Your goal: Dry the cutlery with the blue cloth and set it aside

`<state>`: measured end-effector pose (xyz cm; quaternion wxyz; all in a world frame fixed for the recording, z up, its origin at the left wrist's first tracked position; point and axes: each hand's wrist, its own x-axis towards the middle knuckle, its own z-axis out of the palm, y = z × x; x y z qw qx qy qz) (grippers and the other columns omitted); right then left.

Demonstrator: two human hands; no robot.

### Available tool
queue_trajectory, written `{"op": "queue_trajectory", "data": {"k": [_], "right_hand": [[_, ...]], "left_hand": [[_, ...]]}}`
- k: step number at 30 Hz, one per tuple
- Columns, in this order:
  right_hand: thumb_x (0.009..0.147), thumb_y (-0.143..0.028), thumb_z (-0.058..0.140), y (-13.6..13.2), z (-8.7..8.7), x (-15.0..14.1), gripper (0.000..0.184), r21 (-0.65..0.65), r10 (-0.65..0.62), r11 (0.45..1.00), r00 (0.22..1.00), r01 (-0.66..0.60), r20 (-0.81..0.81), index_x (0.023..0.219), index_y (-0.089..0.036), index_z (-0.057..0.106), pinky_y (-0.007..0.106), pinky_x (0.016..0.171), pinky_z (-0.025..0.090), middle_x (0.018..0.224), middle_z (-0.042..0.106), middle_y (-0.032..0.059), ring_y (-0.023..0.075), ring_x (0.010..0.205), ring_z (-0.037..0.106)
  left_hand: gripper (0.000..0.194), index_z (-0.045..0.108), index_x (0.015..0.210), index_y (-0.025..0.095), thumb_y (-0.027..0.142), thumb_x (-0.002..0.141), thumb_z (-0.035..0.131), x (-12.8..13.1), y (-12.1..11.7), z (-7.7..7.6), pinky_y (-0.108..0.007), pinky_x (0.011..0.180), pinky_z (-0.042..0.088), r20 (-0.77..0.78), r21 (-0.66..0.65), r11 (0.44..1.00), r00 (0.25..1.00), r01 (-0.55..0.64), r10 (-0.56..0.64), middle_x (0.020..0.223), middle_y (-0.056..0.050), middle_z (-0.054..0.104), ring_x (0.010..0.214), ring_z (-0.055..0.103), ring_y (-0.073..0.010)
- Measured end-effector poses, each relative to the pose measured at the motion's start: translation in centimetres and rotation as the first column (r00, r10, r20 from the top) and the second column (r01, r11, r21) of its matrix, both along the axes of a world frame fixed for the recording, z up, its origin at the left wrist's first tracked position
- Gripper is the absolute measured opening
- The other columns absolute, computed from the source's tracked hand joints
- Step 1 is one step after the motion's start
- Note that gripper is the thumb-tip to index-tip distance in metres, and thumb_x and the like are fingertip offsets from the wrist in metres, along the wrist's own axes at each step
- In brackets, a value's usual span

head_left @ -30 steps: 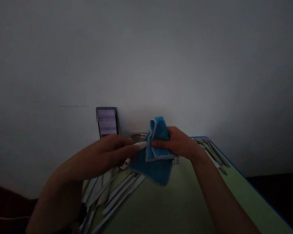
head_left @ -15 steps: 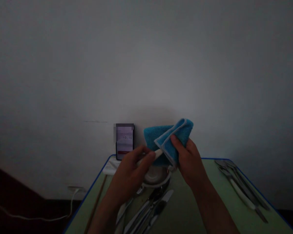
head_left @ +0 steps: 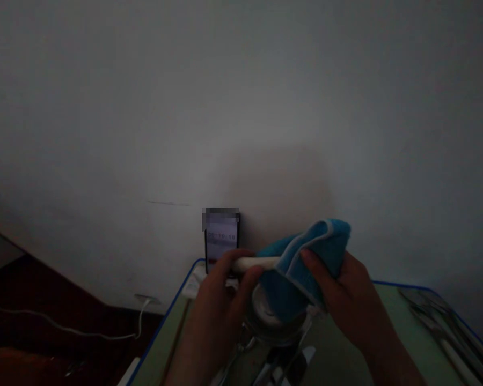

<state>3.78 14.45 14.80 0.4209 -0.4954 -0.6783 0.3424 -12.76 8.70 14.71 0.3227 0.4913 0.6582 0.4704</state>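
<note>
- The left hand (head_left: 225, 300) had its fingers closed around a white handle (head_left: 268, 262).
- The fingers of the right hand (head_left: 348, 292) pinched a folded blue cloth (head_left: 326, 254), which covered the far end of this handle.
- Both things were above a round bowl (head_left: 279, 336) on the green bench (head_left: 340, 356).
- Cutlery (head_left: 446, 338) lay at the right side.
</note>
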Motion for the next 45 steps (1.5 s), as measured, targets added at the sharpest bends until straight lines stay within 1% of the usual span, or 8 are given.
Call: {"op": "queue_trajectory", "data": {"k": [3,8,13,22,33,38,41,45], "right_hand": [[0.080,-0.049,0.050,0.1,0.1,0.1,0.032,0.016,-0.076,0.997,0.996,0.077,-0.043,0.069,-0.020,0.055,0.026,0.053,0.044,0.067,0.062,0.0024,0.0162,0.059,0.055],[0.082,-0.047,0.048,0.0,0.2,0.4,0.028,0.025,-0.068,0.997,0.993,0.071,-0.096,0.079,-0.021,0.057,0.026,0.064,0.046,0.078,0.064,0.0029,0.0171,0.070,0.058],[0.082,-0.049,0.047,-0.4,0.8,1.4,0.032,-0.028,0.056,0.998,0.997,-0.055,0.059,0.071,-0.020,0.052,0.025,0.059,0.043,0.068,0.059,0.0006,0.0147,0.062,0.053],[0.082,-0.048,0.048,-1.7,1.6,2.8,0.032,0.049,0.036,0.998,0.996,-0.040,0.083,0.069,-0.020,0.047,0.023,0.052,0.039,0.061,0.052,-0.0029,0.0113,0.055,0.047],[0.084,-0.047,0.047,-1.9,1.7,3.0,0.029,0.050,0.063,0.996,0.989,-0.070,0.130,0.072,-0.020,0.047,0.023,0.052,0.039,0.061,0.051,-0.0039,0.0100,0.054,0.047],[0.084,-0.047,0.047,-1.5,1.6,3.0,0.029,0.043,0.075,0.996,0.991,-0.080,0.112,0.072,-0.020,0.048,0.023,0.053,0.040,0.063,0.053,-0.0038,0.0102,0.055,0.048],[0.084,-0.047,0.047,-1.3,1.4,3.3,0.027,0.013,0.131,0.991,0.988,-0.132,0.077,0.077,-0.020,0.051,0.024,0.061,0.044,0.070,0.058,-0.0023,0.0116,0.064,0.053],[0.080,-0.047,0.053,-0.9,0.9,4.0,0.029,-0.102,0.258,0.962,0.966,-0.255,0.024,0.094,-0.022,0.055,0.027,0.073,0.048,0.089,0.064,0.0005,0.0155,0.081,0.059]], "left_hand": [[0.028,0.055,0.098,0.022,0.045,0.084,0.046,0.6,-0.1,-0.1,-0.027,0.062,0.047,-0.089,-0.046,0.994,0.991,0.095,-0.098,0.088,-0.003,0.066,0.073,0.061,-0.0188],[0.033,0.058,0.085,0.021,0.051,0.081,0.045,1.0,-0.6,0.7,-0.027,0.054,0.042,-0.226,-0.093,0.991,0.967,0.099,-0.117,0.069,-0.002,0.063,0.061,0.057,-0.0186],[0.032,0.057,0.075,0.021,0.052,0.080,0.047,0.9,-1.3,1.5,-0.024,0.047,0.038,-0.216,-0.081,0.990,0.967,0.118,-0.133,0.059,0.002,0.058,0.053,0.053,-0.0156],[0.036,0.060,0.074,0.021,0.048,0.086,0.039,2.4,-2.1,1.6,-0.026,0.056,0.040,-0.263,-0.083,0.956,0.919,0.282,-0.294,0.065,0.001,0.061,0.062,0.055,-0.0167],[0.036,0.065,0.089,0.020,0.046,0.087,0.039,2.2,-2.1,1.6,-0.027,0.063,0.041,-0.296,-0.070,0.963,0.917,0.259,-0.268,0.074,-0.001,0.065,0.069,0.057,-0.0176],[0.037,0.062,0.078,0.019,0.047,0.087,0.040,2.2,-1.9,1.2,-0.024,0.056,0.038,-0.307,-0.066,0.962,0.911,0.267,-0.274,0.066,0.001,0.061,0.063,0.053,-0.0151],[0.035,0.059,0.071,0.019,0.045,0.087,0.042,2.4,-2.0,1.4,-0.021,0.052,0.036,-0.249,-0.035,0.961,0.929,0.274,-0.274,0.061,0.003,0.057,0.056,0.050,-0.0118],[0.031,0.057,0.069,0.018,0.046,0.081,0.050,2.2,-2.2,1.9,-0.020,0.047,0.035,-0.220,-0.053,0.984,0.960,0.168,-0.176,0.057,0.004,0.053,0.052,0.049,-0.0112]]}}
